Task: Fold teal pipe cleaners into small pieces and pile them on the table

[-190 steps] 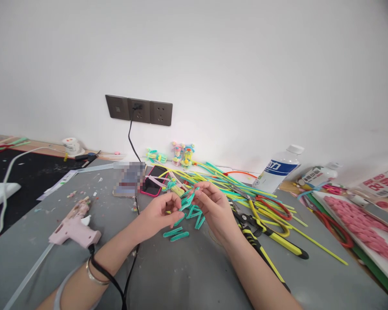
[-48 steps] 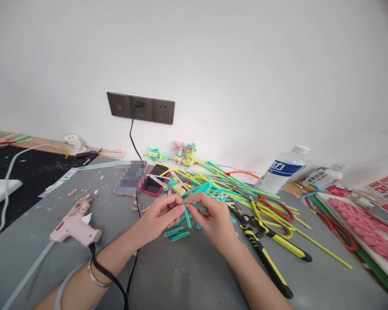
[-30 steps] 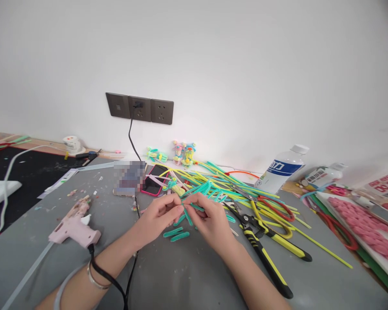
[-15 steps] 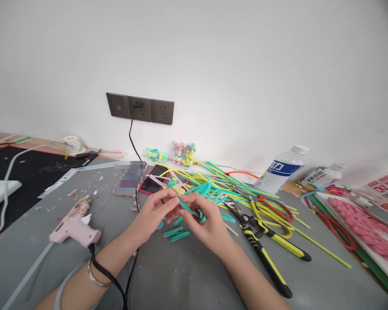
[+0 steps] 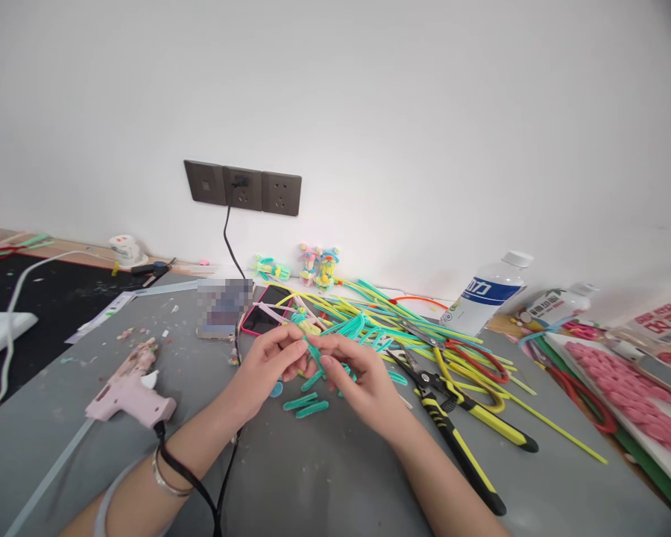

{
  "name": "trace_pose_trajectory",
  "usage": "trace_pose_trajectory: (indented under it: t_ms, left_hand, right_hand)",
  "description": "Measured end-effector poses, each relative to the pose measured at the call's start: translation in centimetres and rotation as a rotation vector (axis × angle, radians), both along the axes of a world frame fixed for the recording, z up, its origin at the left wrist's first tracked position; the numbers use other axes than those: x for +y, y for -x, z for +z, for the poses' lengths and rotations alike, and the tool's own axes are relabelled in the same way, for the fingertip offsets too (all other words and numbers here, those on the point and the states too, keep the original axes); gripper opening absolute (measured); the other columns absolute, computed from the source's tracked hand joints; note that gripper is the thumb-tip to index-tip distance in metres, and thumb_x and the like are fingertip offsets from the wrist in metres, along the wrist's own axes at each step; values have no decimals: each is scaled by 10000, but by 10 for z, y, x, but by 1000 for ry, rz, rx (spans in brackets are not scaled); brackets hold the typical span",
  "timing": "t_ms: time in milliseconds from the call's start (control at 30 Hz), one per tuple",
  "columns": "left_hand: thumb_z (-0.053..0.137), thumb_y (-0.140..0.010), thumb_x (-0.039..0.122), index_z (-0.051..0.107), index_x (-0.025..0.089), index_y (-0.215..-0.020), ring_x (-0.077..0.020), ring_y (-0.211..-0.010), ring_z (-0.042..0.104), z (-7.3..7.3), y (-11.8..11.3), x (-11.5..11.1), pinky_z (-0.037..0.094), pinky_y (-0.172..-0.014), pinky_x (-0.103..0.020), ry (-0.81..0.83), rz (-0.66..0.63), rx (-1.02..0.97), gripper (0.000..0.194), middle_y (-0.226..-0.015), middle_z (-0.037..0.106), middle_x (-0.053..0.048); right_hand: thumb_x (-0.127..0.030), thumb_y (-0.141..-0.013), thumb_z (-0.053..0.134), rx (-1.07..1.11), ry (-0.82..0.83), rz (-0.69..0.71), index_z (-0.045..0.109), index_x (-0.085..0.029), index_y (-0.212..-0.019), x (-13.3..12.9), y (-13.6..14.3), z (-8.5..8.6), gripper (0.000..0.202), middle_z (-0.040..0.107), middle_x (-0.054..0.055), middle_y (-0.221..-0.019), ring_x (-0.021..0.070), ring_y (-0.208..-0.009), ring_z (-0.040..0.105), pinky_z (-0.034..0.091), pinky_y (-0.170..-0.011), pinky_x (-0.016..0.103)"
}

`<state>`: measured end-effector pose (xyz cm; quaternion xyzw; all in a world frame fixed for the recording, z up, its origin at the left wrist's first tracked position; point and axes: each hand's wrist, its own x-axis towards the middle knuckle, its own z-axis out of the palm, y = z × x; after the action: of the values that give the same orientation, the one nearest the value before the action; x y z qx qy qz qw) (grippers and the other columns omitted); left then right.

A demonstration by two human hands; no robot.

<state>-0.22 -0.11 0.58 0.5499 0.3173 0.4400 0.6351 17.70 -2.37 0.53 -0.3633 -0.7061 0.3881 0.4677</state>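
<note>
A small yellow and teal fuzzy piece (image 5: 309, 326) is pinched between the fingertips of both hands at mid-frame. My left hand (image 5: 271, 363) grips it from the left, thumb against index finger. From the right, my right hand (image 5: 361, 377) holds a teal part of the same piece, its fingers curled. Parts of the piece are hidden by the fingers. Two short folded teal strips (image 5: 312, 409) lie on the grey table (image 5: 313, 477) just below the hands. Behind the hands are looped teal stems (image 5: 353, 326) and long yellow-green stems (image 5: 414, 313).
A pink glue gun (image 5: 131, 395) lies at the left, its black cable passing by my left forearm. Pliers (image 5: 452, 418) and red-handled scissors (image 5: 475, 356) rest at the right. Farther back are a phone (image 5: 264, 309), small fuzzy figures (image 5: 327, 267) and a bottle (image 5: 484, 294).
My right hand's fingers have shifted slightly on the teal part, and the thumb sits a little higher. My left hand has hardly moved.
</note>
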Motion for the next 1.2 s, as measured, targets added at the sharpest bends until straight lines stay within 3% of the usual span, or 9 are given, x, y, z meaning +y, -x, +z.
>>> trace_pose_trajectory:
  t_ms: [367, 733, 1000, 1200]
  left_hand:
    - [623, -884, 430, 521, 194, -702, -109, -530, 437, 5, 1, 2, 317, -528, -242, -108, 25, 128, 315, -577, 572, 37]
    - [606, -890, 402, 507, 195, -703, -93, -504, 382, 2, 2, 3, 279, -504, -227, -61, 79, 120, 296, -570, 478, 63]
    - [625, -871, 441, 506, 193, -709, -88, -493, 349, 1, 3, 4, 273, -502, -225, -29, 80, 134, 319, -590, 462, 61]
    - [614, -890, 427, 503, 190, -702, -89, -505, 352, 0, 5, 6, 278, -510, -222, -74, 90, 163, 321, -598, 474, 58]
  right_hand:
    - [-447, -974, 569, 176, 255, 162, 698, -202, -1178, 3, -4, 3, 344, 676, 29, -838, 75, -452, 557, 458, -465, 214]
    - [-391, -940, 653, 234, 335, 306, 652, -227, -1311, 6, -11, 4, 406, 733, 63, -984, 96, -592, 576, 530, -601, 253]
    - [-404, -972, 599, 156, 300, 274, 593, -193, -1393, 7, -11, 4, 470, 764, 45, -827, 107, -557, 545, 509, -602, 259]
    - [-400, -981, 585, 149, 296, 266, 572, -191, -1415, 7, -8, 2, 482, 762, 47, -838, 98, -538, 518, 478, -589, 251]
